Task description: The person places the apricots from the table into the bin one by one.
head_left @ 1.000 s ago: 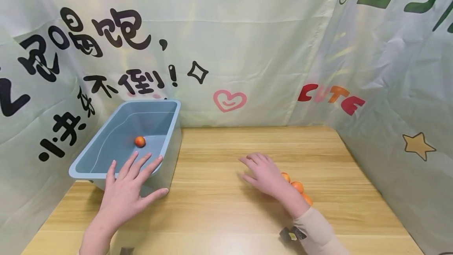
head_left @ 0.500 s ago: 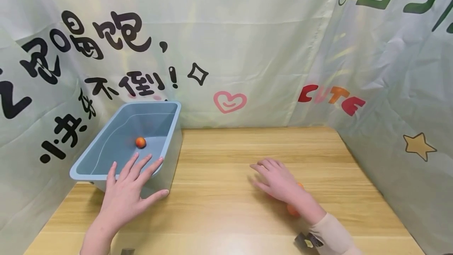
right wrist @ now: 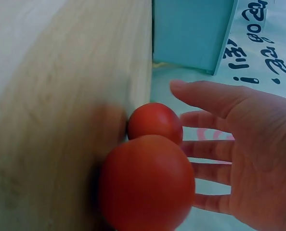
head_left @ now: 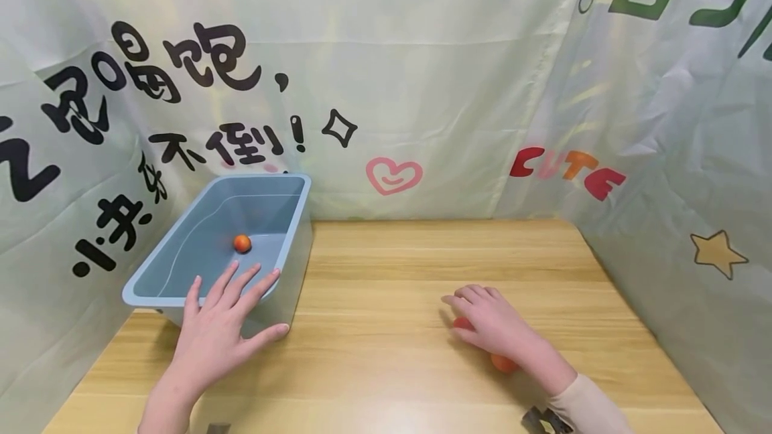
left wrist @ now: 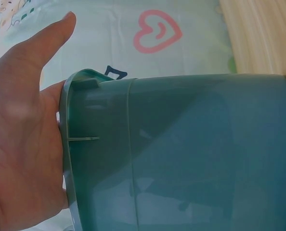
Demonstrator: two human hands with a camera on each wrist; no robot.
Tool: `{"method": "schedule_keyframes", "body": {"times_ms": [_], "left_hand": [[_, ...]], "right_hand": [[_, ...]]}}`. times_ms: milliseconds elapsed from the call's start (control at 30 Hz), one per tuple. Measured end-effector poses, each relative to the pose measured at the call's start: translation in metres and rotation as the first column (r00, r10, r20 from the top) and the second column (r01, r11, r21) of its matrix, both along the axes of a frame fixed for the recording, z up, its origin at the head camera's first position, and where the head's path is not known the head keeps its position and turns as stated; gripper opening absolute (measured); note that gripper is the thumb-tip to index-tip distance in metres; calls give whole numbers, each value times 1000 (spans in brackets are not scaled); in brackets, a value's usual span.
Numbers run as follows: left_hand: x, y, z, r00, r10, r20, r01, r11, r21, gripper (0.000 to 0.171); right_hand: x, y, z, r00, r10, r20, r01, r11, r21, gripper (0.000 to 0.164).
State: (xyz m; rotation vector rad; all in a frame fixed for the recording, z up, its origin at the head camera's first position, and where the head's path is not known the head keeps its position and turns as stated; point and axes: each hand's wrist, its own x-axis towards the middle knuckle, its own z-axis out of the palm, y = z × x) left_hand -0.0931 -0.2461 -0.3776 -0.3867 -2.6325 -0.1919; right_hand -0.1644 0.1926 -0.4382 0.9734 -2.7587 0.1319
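My left hand lies with spread, straight fingers over the near rim of a blue plastic bin. In the left wrist view its fingers go behind the bin's rim, with the thumb off it. Inside the bin rests one small round orange-red fruit. My right hand hovers low over the table, fingers extended and slightly bent, thumb apart. Beneath it show a smooth tomato-like fruit near the thumb and another fruit by the wrist. In the right wrist view, the farther fruit sits right at the fingertips.
The wooden table runs back to a printed cloth that hangs behind and along both sides. The bin stands at the table's back left. A small dark device is strapped at the right sleeve.
My right hand has moved right and toward the near edge, over the row of fruits, covering part of them. My left hand stays on the bin. The head view has shifted slightly.
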Motion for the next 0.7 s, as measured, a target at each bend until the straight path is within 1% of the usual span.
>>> {"method": "schedule_keyframes", "body": {"times_ms": [167,367,500,700], "left_hand": [[0,0,1,1000,-6,0,6,1000,5,83],[2,1,0,1000,-11,-12,11,1000,18,85],[2,1,1,1000,-14,-14,15,1000,15,84],[1,0,0,1000,-19,-18,19,1000,19,84]], "right_hand": [[4,4,1,999,15,52,-15,1000,7,57],[5,1,0,993,30,116,-36,998,49,57],[6,0,-1,992,29,120,-37,997,67,54],[8,0,0,995,34,99,-41,997,68,50]]}}
